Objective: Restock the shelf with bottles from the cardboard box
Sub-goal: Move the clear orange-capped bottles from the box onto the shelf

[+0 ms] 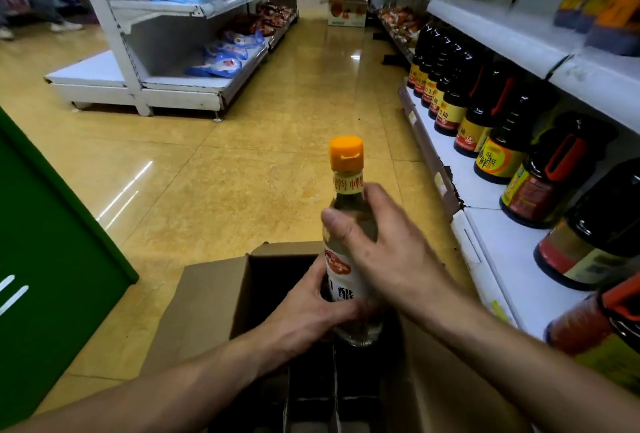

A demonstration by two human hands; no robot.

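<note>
A clear bottle (346, 190) with an orange cap and a white label stands upright above the open cardboard box (207, 297). My left hand (311, 311) grips its lower body, fingers wrapped round the label. My right hand (377, 242) holds the bottle's shoulder, thumb on the near side. The box sits on the floor below my arms, its cardboard dividers showing dark cells. The white shelf (485, 231) runs along the right, with a bare patch of board beside the bottle.
Dark sauce bottles (450, 100) line the right shelf from near to far. A white gondola (173, 61) with blue packets stands across the yellow tiled aisle. A green panel (45, 242) is at the left. Another printed box (347, 11) sits far down the aisle.
</note>
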